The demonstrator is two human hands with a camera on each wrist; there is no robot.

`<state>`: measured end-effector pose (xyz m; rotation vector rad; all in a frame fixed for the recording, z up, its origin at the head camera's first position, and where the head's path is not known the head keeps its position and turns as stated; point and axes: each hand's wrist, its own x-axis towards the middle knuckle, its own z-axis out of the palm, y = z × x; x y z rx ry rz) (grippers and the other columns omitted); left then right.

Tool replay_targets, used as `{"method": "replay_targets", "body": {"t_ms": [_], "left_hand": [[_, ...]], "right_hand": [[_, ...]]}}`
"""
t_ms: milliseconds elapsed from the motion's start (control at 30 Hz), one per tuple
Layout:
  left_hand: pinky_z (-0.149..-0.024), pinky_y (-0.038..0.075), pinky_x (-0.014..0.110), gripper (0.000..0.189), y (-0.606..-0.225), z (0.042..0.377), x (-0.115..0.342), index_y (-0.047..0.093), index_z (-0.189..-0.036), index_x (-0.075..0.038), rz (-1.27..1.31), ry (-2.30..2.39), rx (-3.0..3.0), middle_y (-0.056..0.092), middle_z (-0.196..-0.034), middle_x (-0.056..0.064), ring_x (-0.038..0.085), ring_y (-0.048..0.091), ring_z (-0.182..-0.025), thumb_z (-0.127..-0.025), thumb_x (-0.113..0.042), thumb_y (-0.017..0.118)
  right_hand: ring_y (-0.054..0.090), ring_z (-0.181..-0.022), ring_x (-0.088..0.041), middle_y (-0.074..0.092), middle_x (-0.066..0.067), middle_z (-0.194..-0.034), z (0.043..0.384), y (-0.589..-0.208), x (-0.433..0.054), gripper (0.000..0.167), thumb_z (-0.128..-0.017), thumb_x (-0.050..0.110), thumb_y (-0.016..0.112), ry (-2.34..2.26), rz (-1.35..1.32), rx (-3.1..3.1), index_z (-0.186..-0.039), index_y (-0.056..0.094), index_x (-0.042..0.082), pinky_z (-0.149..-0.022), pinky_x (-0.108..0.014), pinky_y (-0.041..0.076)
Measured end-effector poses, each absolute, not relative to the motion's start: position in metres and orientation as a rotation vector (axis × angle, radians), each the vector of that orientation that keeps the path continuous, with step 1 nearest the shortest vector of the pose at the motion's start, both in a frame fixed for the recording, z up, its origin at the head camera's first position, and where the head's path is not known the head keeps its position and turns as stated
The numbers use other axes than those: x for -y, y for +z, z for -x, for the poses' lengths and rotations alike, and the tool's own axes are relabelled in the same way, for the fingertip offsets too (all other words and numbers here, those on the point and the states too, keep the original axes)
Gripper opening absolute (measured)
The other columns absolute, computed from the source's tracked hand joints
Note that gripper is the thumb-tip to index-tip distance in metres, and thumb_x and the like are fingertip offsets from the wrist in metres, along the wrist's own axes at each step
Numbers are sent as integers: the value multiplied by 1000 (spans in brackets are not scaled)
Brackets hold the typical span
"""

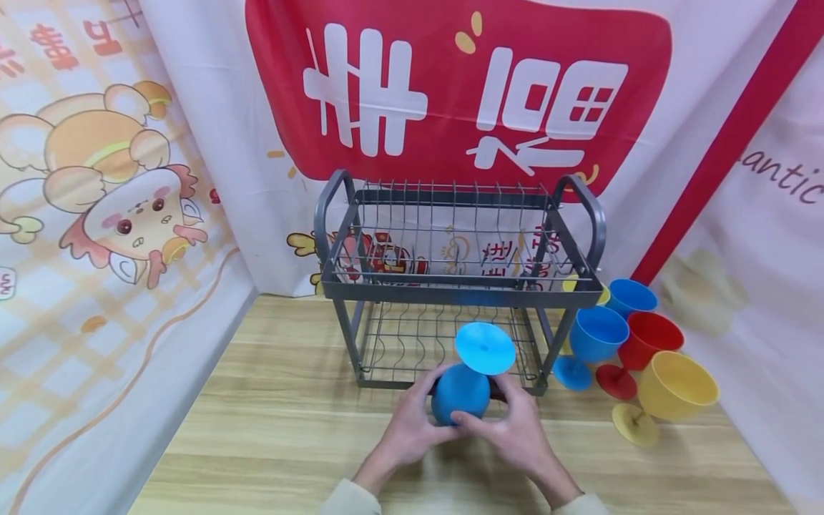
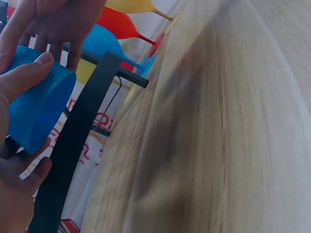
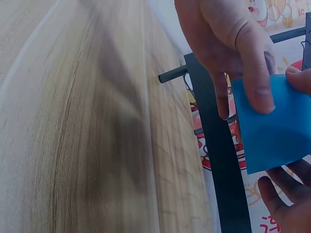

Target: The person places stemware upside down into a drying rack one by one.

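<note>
Both hands hold a blue plastic goblet [image 1: 460, 393] upside down, its round foot on top and its bowl below, at the front of a dark grey two-tier wire rack [image 1: 463, 292]. My left hand [image 1: 412, 423] grips the bowl from the left, my right hand [image 1: 518, 433] from the right, with both thumbs on the near side. In the left wrist view the open rim of the goblet [image 2: 41, 104] faces the tabletop and is raised above it. The right wrist view shows the bowl [image 3: 274, 124] between the fingers of both hands.
Right of the rack stand upright goblets: blue ones [image 1: 599, 335], a red one [image 1: 650, 340] and yellow ones, the nearest a yellow goblet [image 1: 679, 386]. Printed cloth [image 1: 283, 236] hangs behind the rack and at both sides. A wooden tabletop [image 1: 277, 429] lies beneath.
</note>
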<state>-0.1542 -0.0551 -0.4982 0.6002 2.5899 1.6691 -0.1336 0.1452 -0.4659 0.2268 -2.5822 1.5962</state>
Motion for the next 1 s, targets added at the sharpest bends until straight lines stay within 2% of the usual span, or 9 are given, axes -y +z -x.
{"method": "replay_targets", "body": {"t_ms": [100, 200, 333, 433, 567, 667, 800, 900, 1000], "left_hand": [[-119, 43, 63, 92, -493, 153, 63, 44, -160, -28, -629, 1728, -2582, 52, -162, -1, 30, 52, -147, -81, -37, 91], [-118, 47, 53, 77, -482, 153, 76, 51, -154, -19, -665, 1926, -2666, 57, -156, -3, 25, 55, -144, -86, -22, 86], [-104, 53, 31, 49, -453, 160, 98, 62, -138, -6, -534, 2388, -2802, 67, -135, 0, 18, 62, -125, -92, -4, 76], [-99, 51, 25, 39, -419, 169, 113, 60, -131, 4, -423, 2803, -2736, 66, -127, 7, 18, 60, -117, -93, 1, 68], [-106, 46, 31, 46, -372, 182, 129, 55, -138, 4, -418, 3036, -2663, 61, -136, 10, 26, 55, -127, -94, -6, 63], [-117, 39, 37, 57, -346, 191, 137, 51, -151, -8, -386, 2918, -2678, 55, -151, 2, 23, 48, -141, -96, -18, 64], [-125, 34, 47, 63, -326, 202, 141, 44, -160, -22, -377, 2696, -2664, 52, -157, -5, 14, 45, -147, -101, -31, 63], [-126, 36, 53, 65, -319, 208, 140, 40, -163, -26, -403, 2635, -2616, 54, -158, -6, 14, 47, -148, -102, -31, 63], [-127, 37, 54, 68, -316, 211, 139, 35, -166, -23, -444, 2668, -2527, 51, -162, -6, 16, 43, -153, -103, -23, 61]], "right_hand": [[68, -128, -32, 61, -9, -152, 134, -467, -148, 88, -77, 37, 95, 1568, -243, 2552, -153, 51, 23, -106, -58, 57], [66, -131, -35, 60, -10, -154, 136, -468, -152, 90, -76, 34, 96, 1533, -256, 2528, -153, 52, 23, -105, -59, 57], [60, -139, -38, 56, -9, -158, 137, -469, -159, 91, -76, 33, 96, 1523, -245, 2532, -155, 51, 24, -107, -61, 55], [56, -143, -40, 55, -9, -159, 136, -469, -163, 90, -77, 32, 95, 1530, -219, 2547, -155, 50, 24, -108, -63, 54], [56, -142, -41, 55, -9, -158, 136, -468, -168, 88, -78, 30, 95, 1534, -192, 2557, -154, 51, 23, -107, -64, 54], [58, -140, -40, 57, -8, -155, 136, -468, -170, 86, -79, 30, 95, 1529, -179, 2565, -152, 52, 23, -106, -63, 55], [58, -138, -40, 57, -9, -153, 135, -468, -173, 84, -80, 33, 94, 1511, -141, 2577, -152, 52, 22, -106, -62, 56], [57, -139, -41, 55, -10, -154, 133, -467, -179, 85, -82, 37, 92, 1510, -98, 2587, -154, 50, 21, -107, -63, 55], [53, -143, -44, 51, -10, -159, 132, -464, -188, 88, -84, 39, 90, 1518, -60, 2601, -158, 45, 22, -108, -66, 53]]}}
